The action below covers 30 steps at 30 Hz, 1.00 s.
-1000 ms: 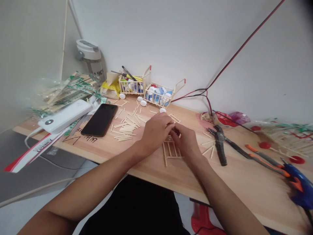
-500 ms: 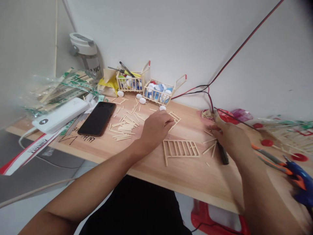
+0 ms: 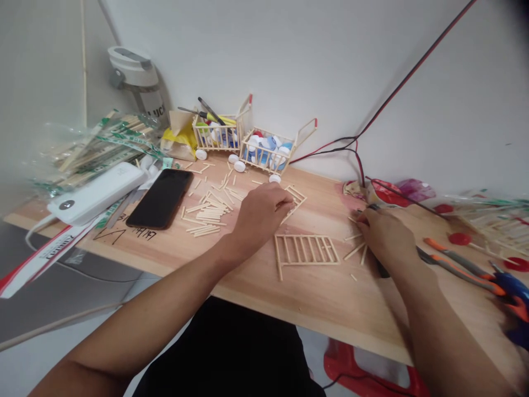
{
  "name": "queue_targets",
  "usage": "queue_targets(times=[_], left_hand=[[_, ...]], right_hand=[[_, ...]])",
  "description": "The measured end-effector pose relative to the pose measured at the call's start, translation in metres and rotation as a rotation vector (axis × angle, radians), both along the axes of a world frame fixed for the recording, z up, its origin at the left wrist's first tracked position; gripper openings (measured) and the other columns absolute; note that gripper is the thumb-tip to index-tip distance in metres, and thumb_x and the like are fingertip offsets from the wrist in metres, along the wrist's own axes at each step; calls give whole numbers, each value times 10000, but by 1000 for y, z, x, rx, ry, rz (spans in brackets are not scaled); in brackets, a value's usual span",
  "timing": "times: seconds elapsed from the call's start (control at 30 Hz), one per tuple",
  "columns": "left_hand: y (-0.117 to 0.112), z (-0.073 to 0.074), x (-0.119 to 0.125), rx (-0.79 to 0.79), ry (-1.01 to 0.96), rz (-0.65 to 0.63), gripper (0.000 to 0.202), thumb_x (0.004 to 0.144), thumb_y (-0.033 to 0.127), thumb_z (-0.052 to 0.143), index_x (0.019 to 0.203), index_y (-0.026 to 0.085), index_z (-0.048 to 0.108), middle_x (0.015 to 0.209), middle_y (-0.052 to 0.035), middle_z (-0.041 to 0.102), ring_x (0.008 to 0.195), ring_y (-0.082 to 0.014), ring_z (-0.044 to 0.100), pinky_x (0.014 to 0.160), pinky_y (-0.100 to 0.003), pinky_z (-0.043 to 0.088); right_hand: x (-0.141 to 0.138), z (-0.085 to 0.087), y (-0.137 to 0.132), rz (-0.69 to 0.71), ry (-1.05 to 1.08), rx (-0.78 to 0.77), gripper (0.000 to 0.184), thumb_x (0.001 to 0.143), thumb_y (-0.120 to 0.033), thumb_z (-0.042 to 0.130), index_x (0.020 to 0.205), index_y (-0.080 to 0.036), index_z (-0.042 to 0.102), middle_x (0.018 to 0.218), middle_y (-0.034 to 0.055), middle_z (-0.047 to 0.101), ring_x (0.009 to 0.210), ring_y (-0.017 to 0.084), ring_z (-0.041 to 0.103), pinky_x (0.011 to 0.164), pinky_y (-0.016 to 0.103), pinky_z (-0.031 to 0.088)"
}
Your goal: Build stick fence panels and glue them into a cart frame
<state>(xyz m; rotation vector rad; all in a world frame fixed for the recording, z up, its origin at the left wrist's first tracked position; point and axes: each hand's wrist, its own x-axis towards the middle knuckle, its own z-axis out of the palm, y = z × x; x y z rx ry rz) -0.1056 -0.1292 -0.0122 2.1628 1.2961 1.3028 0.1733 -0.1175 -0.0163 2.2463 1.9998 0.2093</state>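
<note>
My left hand (image 3: 260, 216) rests on the wooden table top (image 3: 330, 300), its fingertips at the edge of a small frame of thin wooden sticks (image 3: 296, 197). Just below lies a flat stick fence panel (image 3: 306, 250), touched by neither hand. My right hand (image 3: 386, 236) is curled among loose sticks (image 3: 354, 251) and covers most of a pair of black pliers (image 3: 382, 270). Whether either hand grips a stick, I cannot tell.
Behind the hands stand two stick-built carts (image 3: 265, 151) holding bottle caps and tools. A heap of sticks (image 3: 208, 212) lies left, by a black phone (image 3: 160, 198) and white power bank (image 3: 97, 193). Orange-handled tools (image 3: 454, 267) and a blue glue gun (image 3: 514, 292) lie right.
My right hand has moved away from my left hand, rightward onto the pliers and loose sticks, uncovering the fence panel. My left hand has shifted slightly toward the small stick frame.
</note>
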Motion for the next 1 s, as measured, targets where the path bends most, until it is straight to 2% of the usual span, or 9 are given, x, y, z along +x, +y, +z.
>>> queue_targets(times=[0.23, 0.4, 0.53, 0.67, 0.8, 0.87, 1.0], left_hand=[[-1, 1, 1, -3, 2, 0, 128, 799, 119, 641, 677, 158, 628, 735, 3, 631, 745, -127, 562, 699, -276, 405], [-1, 1, 1, -4, 1, 2, 132, 800, 128, 644, 673, 156, 624, 735, -1, 627, 751, -131, 562, 698, -277, 407], [-1, 1, 1, -7, 2, -6, 125, 799, 117, 641, 682, 157, 623, 746, -1, 628, 758, -130, 564, 709, -277, 412], [-1, 1, 1, -9, 12, 2, 120, 792, 111, 647, 684, 158, 623, 751, -2, 632, 763, -132, 562, 710, -279, 411], [-1, 1, 1, -6, 13, 3, 117, 801, 124, 642, 691, 159, 632, 754, -1, 637, 755, -131, 561, 703, -279, 411], [-1, 1, 1, -3, 15, 0, 116, 806, 125, 636, 695, 157, 635, 754, -2, 640, 753, -131, 564, 704, -281, 412], [-1, 1, 1, 10, 39, 7, 125, 818, 143, 622, 695, 158, 634, 754, -7, 646, 758, -139, 568, 706, -289, 412]], right_hand=[[6, -5, 0, 113, -11, 62, 221, 906, -263, 420, 894, -177, 623, 951, 134, 661, 842, 259, 602, 609, 316, 356], [15, -7, 6, 195, 20, 11, 204, 890, -255, 442, 875, -182, 632, 933, 119, 677, 829, 254, 608, 642, 325, 380], [22, -10, 10, 233, 59, 0, 153, 853, -257, 497, 884, -191, 632, 928, 104, 685, 835, 258, 613, 667, 331, 396], [23, -13, 13, 227, 90, 11, 126, 833, -253, 499, 817, -188, 606, 881, 114, 682, 808, 260, 610, 661, 337, 400], [5, -4, 5, 194, 253, 107, 115, 836, -265, 478, 841, -188, 563, 823, 116, 670, 730, 247, 597, 611, 329, 388], [-11, 5, -5, 283, 402, 176, 127, 848, -287, 473, 887, -198, 555, 795, 82, 662, 683, 216, 582, 601, 315, 388], [-47, 20, -20, 548, 587, 109, 144, 880, -317, 492, 864, -212, 588, 773, 32, 647, 660, 166, 556, 624, 290, 398]])
